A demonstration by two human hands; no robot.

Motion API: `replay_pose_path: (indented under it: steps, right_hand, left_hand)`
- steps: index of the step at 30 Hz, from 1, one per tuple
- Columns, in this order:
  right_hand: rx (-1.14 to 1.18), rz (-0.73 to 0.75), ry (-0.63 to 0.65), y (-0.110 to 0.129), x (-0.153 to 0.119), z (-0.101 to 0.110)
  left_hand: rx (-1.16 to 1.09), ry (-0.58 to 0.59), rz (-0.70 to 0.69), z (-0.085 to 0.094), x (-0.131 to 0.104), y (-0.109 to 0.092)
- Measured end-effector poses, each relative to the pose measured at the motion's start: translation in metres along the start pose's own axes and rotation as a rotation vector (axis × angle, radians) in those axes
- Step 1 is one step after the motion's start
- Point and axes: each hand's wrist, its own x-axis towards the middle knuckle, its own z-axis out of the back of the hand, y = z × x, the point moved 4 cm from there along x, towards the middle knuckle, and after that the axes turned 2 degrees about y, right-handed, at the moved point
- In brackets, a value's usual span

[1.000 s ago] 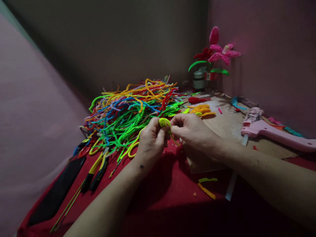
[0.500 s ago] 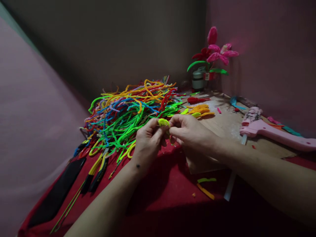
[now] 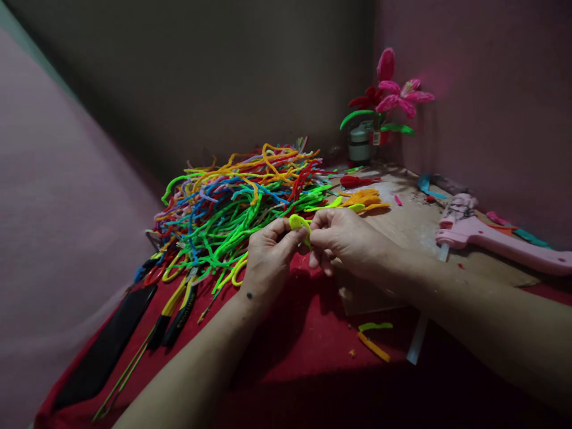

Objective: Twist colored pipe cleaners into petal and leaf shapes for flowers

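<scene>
A small yellow fuzzy piece is bent into a curve between my two hands, above the red cloth. My left hand pinches its left side between thumb and fingers. At its right end, my right hand has thumb and forefinger pressed together on the piece, the other fingers curled below. Behind my hands lies a big heap of coloured pipe cleaners. Orange fuzzy pieces lie just beyond my right hand.
Yellow-black pliers and a black flat object lie at the left. A pink glue gun rests on the board at the right. Fuzzy flowers stand at the back. Loose scraps lie in front.
The fingers of my right hand have shifted slightly and its lower fingers have loosened. More of the yellow piece shows, now curving down between my hands.
</scene>
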Motion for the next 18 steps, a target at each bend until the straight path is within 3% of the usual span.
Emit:
replay_pose_path:
  steps: [9, 18]
  right_hand:
    - [-0.014, -0.005, 0.112, 0.001, 0.000, -0.001]
    - [-0.050, -0.029, 0.226, -0.005, -0.001, -0.002]
  left_hand:
    - [-0.028, 0.001, -0.034, 0.002, 0.001, -0.010]
    - [-0.188, 0.222, 0.107, 0.011, 0.006, -0.005]
